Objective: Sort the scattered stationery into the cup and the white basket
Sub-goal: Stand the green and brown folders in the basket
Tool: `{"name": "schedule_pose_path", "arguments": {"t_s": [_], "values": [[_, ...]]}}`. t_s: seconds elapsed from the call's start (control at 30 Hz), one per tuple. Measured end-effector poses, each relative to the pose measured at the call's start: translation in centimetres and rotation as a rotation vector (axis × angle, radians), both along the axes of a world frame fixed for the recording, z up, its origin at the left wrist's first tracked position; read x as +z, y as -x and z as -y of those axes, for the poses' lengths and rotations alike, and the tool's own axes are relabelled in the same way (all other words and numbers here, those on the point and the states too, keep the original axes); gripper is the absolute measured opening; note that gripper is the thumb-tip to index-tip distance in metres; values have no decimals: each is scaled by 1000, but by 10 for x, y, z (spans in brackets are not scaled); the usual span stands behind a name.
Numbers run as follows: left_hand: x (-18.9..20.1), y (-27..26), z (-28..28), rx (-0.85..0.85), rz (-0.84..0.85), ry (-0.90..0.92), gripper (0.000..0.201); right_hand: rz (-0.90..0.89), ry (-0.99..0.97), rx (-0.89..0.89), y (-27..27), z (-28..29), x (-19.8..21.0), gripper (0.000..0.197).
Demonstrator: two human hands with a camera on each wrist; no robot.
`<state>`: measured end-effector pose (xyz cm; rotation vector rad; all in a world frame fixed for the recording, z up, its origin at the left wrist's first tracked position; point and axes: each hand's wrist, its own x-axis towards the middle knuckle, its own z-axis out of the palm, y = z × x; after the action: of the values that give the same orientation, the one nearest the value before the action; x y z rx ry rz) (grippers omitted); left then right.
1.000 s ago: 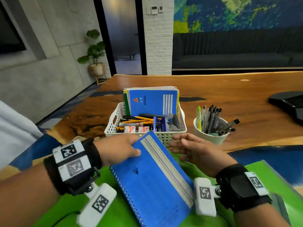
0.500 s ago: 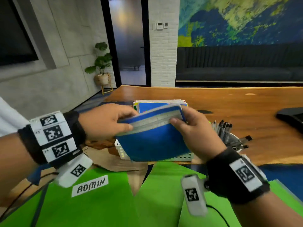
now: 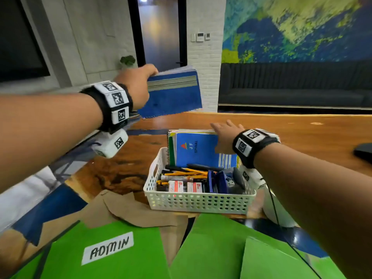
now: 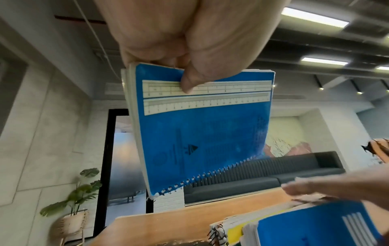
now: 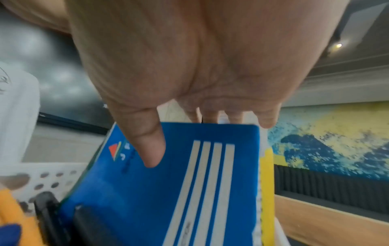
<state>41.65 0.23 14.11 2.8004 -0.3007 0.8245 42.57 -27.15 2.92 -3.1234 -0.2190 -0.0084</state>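
My left hand (image 3: pixel 138 87) grips a blue spiral notebook (image 3: pixel 173 97) by its top edge and holds it in the air, above and left of the white basket (image 3: pixel 197 202). In the left wrist view the thumb pinches the notebook (image 4: pixel 202 133) with its spiral edge hanging down. My right hand (image 3: pixel 223 135) reaches over the notebooks standing (image 3: pixel 195 152) at the back of the basket. Its fingers lie straight behind their top edge and its thumb on the blue cover (image 5: pixel 168 191). Pencils, pens and small boxes fill the basket's front. The white cup (image 3: pixel 279 216) is mostly hidden under my right forearm.
Green folders (image 3: pixel 211 254), one labelled ADMIN (image 3: pixel 107 250), and a brown envelope (image 3: pixel 130 210) lie on the near side of the wooden table (image 3: pixel 281 133). A black object (image 3: pixel 364 152) sits at the right edge. Beyond the table are a dark sofa and a doorway.
My left hand has lifted the blue notebook up and to the left on its own. My right hand has let go of it and moved onto the notebooks standing in the basket.
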Motion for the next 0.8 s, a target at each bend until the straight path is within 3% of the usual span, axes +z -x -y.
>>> {"name": "schedule_pose_path", "arguments": {"t_s": [0.23,0.43,0.57,0.67,0.8], "values": [[-45,-48,38,-214,-78,246,72,1,114,-21,0,-8,-12,66],[-73,-65,64,-191,-327,-8,75,7,159,25,5,-2,-13,54],[-98,-74,65,-265,-462,-116,67,-14,151,28,7,-3,-13,60],[-90,-79,60,-252,-366,-26,65,-24,134,32,5,0,-14,66],[-33,-79,38,-308,-129,284,47,-49,136,30,-1,-3,-10,77]]}}
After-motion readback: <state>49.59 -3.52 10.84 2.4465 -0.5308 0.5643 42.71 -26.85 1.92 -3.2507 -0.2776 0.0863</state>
